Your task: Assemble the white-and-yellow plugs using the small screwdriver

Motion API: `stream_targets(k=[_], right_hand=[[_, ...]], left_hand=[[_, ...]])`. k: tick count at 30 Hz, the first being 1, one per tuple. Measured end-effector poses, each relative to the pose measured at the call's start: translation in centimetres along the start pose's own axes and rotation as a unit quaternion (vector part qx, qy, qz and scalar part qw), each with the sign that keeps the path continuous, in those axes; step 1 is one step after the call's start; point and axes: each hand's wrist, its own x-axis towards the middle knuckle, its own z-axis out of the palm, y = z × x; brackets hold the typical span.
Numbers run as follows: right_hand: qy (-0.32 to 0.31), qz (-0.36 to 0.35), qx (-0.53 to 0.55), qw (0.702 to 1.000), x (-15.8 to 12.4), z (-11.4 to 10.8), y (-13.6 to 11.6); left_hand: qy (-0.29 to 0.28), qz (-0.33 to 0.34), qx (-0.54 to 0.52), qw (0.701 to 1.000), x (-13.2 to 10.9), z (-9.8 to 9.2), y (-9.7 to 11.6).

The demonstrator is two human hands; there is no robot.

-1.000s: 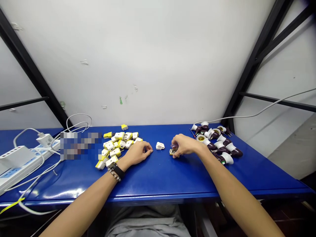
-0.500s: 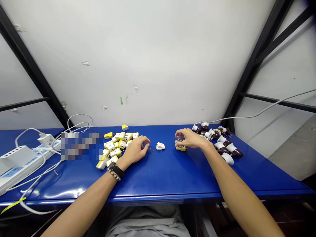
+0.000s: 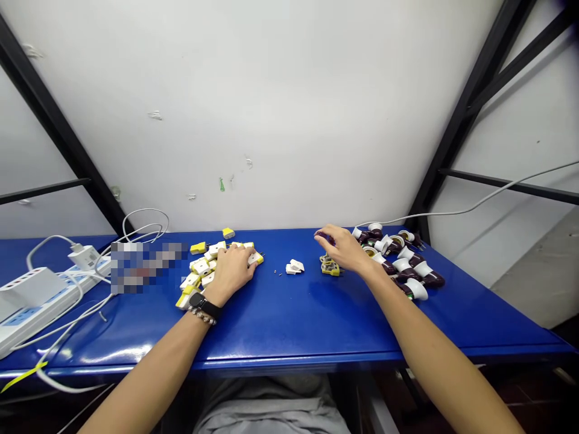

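Note:
My left hand [image 3: 230,272] lies over a pile of white-and-yellow plastic plug parts [image 3: 199,278], its fingertips on one white-and-yellow piece [image 3: 255,258]. My right hand [image 3: 344,248] is raised a little above the blue tabletop [image 3: 280,325] and pinches a small dark purple part [image 3: 324,237]. Just below that hand rests a yellow-and-white part with exposed metal [image 3: 330,266]. A white plug part [image 3: 294,266] sits between my hands, with several tiny screws [image 3: 277,272] to its left.
Maroon-and-white lamp holders [image 3: 400,265] lie heaped at the right. A power strip [image 3: 31,298], a charger [image 3: 84,257] and white cables [image 3: 136,224] are at the left, beside a blurred patch [image 3: 145,266]. A white wall [image 3: 289,108] stands behind the table.
My left hand has moved forward onto the pile. My right hand has lifted away from the yellow-and-white part, with the purple part in its fingers.

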Motion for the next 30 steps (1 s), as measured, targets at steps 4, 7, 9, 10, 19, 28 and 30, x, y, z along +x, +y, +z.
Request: stream_targets(k=[4, 7, 9, 10, 19, 28, 30], right_hand=[[0.101, -0.021, 0.037, 0.994, 0.0, 0.3, -0.7], [0.150, 0.009, 0.158, 0.976, -0.2, 0.6, -1.4], [0.146, 0.038, 0.265, 0.952, -0.2, 0.9, -2.1], [0.139, 0.047, 0.309, 0.940, -0.3, 1.1, -2.6], [0.042, 0.018, 0.395, 0.917, -1.7, 3.6, -5.8], [-0.010, -0.022, 0.314, 0.949, -2.3, 4.8, -5.9], [-0.024, -0.027, 0.304, 0.952, -2.2, 4.7, -6.0]], left_hand=[[0.055, -0.016, -0.093, 0.994, 0.0, -0.8, 0.3], [0.091, 0.025, -0.252, 0.963, -0.3, -1.3, 1.1], [0.064, 0.075, -0.335, 0.937, -0.7, -1.4, 2.1], [0.038, 0.098, -0.364, 0.925, -0.9, -1.4, 2.8], [-0.111, 0.158, -0.420, 0.887, -2.0, -0.3, 5.2], [-0.109, 0.166, -0.414, 0.888, -1.9, -0.3, 5.0], [-0.106, 0.172, -0.407, 0.891, -1.9, -0.3, 5.0]])
